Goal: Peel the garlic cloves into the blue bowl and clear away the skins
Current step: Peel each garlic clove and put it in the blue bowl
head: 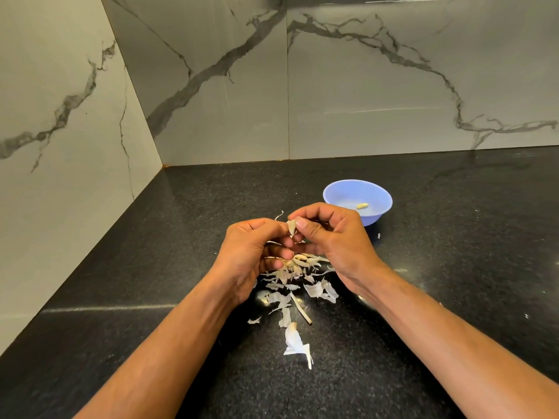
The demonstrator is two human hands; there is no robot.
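Two bare hands meet above a black speckled countertop (423, 297), set against its back edge by grey-veined marble walls. The left hand (251, 252) and right hand (329, 237) both pinch one small garlic clove (292, 226) at their fingertips, fingers curled tight around it; the right thumb presses on its front. Directly under the hands lies a pile of pale garlic skins (296, 285), trailing toward the near edge. Just beyond the right hand, nearer the back edge, sits the blue bowl (338, 192), holding one peeled clove (362, 205).
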